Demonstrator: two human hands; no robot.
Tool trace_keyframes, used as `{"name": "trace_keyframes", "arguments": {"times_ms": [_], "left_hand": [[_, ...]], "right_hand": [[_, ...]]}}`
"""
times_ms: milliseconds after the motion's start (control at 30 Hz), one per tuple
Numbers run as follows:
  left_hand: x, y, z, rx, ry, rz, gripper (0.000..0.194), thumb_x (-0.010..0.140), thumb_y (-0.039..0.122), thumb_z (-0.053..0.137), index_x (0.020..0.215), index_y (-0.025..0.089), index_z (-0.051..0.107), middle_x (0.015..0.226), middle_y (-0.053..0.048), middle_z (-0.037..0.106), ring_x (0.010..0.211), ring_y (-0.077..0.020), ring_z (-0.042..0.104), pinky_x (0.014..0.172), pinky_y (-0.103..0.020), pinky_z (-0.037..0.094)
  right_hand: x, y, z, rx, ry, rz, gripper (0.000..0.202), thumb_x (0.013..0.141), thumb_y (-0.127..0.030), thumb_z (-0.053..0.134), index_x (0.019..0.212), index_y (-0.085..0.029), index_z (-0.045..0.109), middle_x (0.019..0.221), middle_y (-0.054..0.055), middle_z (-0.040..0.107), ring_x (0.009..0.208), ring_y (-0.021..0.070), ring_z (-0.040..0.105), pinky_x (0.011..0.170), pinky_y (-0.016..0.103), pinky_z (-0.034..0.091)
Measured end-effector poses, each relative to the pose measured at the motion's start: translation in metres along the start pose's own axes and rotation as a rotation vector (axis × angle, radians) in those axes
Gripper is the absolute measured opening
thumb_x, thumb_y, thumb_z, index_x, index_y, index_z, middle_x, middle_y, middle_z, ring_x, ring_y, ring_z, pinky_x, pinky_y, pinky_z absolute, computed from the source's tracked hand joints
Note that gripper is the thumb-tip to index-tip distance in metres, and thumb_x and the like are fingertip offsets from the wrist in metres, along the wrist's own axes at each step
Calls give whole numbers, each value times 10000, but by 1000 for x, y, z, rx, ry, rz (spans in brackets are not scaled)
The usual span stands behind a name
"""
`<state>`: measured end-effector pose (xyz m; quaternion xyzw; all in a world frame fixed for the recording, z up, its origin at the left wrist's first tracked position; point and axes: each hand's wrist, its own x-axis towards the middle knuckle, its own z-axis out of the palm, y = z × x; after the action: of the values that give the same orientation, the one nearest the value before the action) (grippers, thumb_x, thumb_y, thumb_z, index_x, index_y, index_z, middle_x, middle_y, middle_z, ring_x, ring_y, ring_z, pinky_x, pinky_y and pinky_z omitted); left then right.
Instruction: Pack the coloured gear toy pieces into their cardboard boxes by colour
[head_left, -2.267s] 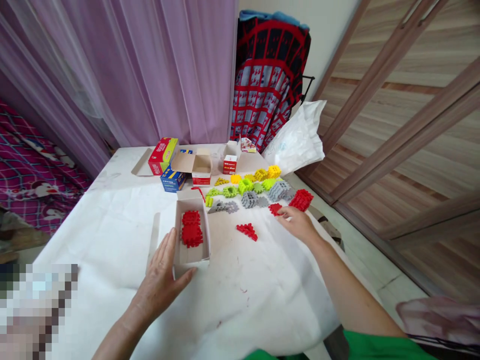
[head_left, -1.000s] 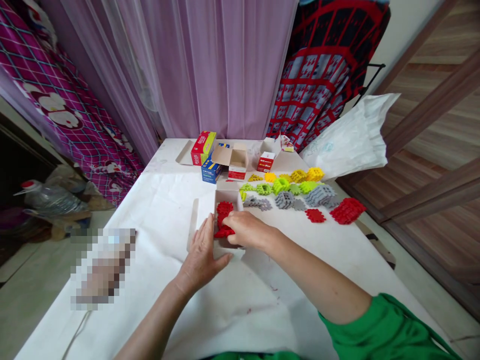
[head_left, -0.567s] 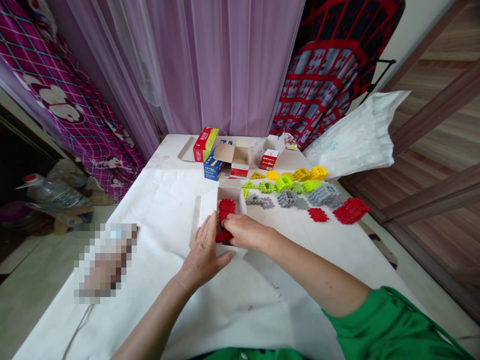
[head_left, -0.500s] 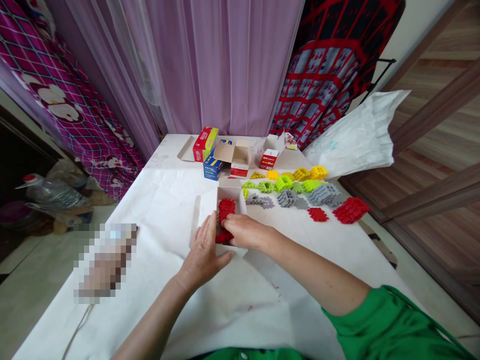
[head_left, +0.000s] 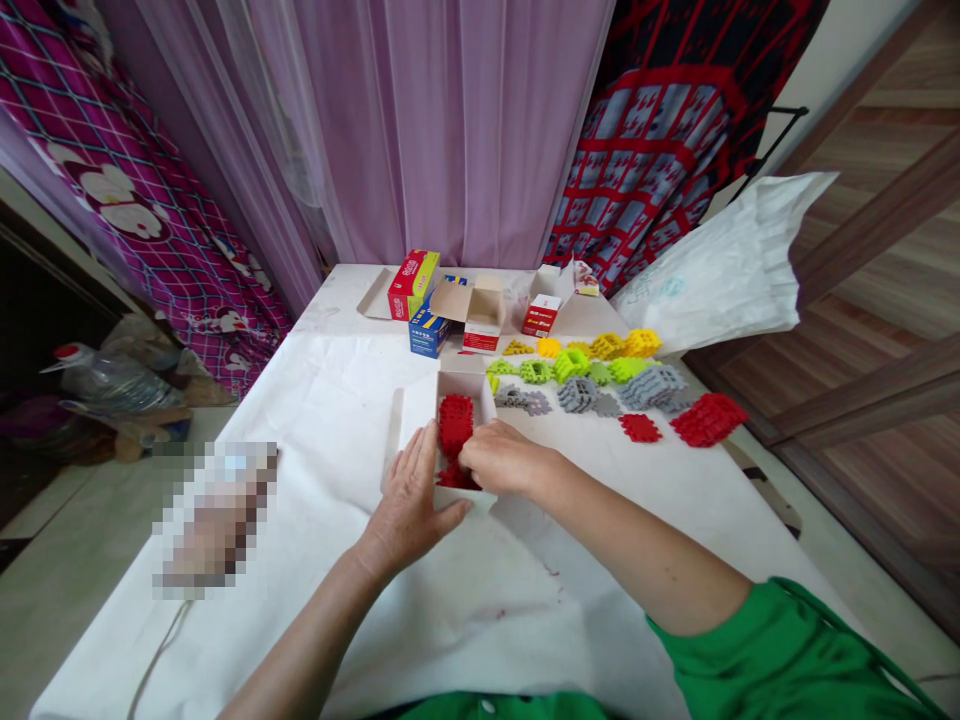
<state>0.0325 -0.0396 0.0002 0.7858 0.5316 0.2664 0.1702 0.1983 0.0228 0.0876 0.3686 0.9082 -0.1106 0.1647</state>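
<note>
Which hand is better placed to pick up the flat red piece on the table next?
Probably the right hand: it is nearer the flat red toothed plastic piece, though its fingers are in the open white cardboard box. The left hand rests against that box's left side.

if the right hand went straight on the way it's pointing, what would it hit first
For the right hand, probably the red pieces inside the white box; the fingertips are hidden, so depth is unclear.
</note>
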Motion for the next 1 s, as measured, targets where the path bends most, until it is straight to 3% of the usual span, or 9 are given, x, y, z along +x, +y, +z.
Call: {"name": "trace_keyframes", "arguments": {"times_ms": [133, 233, 333, 433, 500, 667, 833, 1000], "left_hand": [[-1, -4, 0, 29, -7, 24, 1021, 784, 350, 663, 1547, 197, 2, 1575, -200, 273, 1452, -359, 272, 1119, -563, 338], [0, -6, 2, 48, 10, 38, 1005, 798, 367, 646, 1548, 208, -3, 1582, -194, 258, 1445, -355, 291, 1112, -558, 354], [0, -8, 3, 57, 33, 44, 988, 812, 402, 631, 1550, 217, 1, 1586, -190, 252, 1439, -358, 304, 1113, -553, 359], [0, -11, 4, 58, 46, 58, 972, 829, 426, 612, 1550, 222, -6, 1585, -193, 251, 1438, -368, 302, 1107, -562, 366], [1, -13, 5, 67, 52, 77, 971, 837, 440, 603, 1550, 231, -21, 1580, -192, 266, 1436, -376, 303, 1098, -573, 374], [1, -16, 4, 87, 54, 92, 969, 842, 453, 603, 1551, 234, -21, 1576, -193, 274, 1430, -378, 316, 1093, -566, 386], [0, -12, 2, 98, 16, 56, 977, 827, 417, 614, 1551, 209, -9, 1585, -202, 247, 1440, -370, 295, 1117, -567, 350], [0, -8, 1, 83, 1, 32, 1008, 805, 357, 646, 1549, 209, -17, 1587, -196, 245, 1451, -356, 275, 1130, -554, 337]], "right_hand": [[-7, 10, -2, 105, 160, -25, 261, 823, -162, 534, 891, -258, 767, 884, 33, 763, 866, 193, 677, 721, 268, 419], [-28, 46, -1, 258, 372, 99, 278, 865, -208, 503, 974, -276, 749, 998, -4, 757, 917, 166, 668, 784, 255, 431], [-63, 101, 18, 280, 500, 450, 286, 888, -236, 475, 1006, -250, 735, 1054, 12, 746, 945, 174, 664, 810, 264, 445], [-102, 152, 53, 158, 388, 911, 262, 885, -295, 496, 977, -208, 726, 996, 83, 745, 953, 233, 668, 792, 303, 454], [-121, 173, 78, 136, 310, 1103, 357, 884, -374, 529, 1136, -157, 660, 1089, 148, 711, 1011, 270, 657, 810, 332, 461], [-126, 177, 114, 232, 253, 1249, 586, 873, -521, 537, 1287, -107, 519, 1140, 205, 666, 1053, 290, 647, 829, 358, 474], [-115, 172, 118, 199, 315, 1270, 482, 886, -437, 509, 1232, -106, 561, 1127, 215, 670, 1059, 304, 641, 846, 372, 471], [-123, 176, 128, 253, 368, 1253, 504, 845, -409, 540, 1248, -107, 559, 1066, 196, 704, 1002, 306, 664, 806, 374, 484]]}}
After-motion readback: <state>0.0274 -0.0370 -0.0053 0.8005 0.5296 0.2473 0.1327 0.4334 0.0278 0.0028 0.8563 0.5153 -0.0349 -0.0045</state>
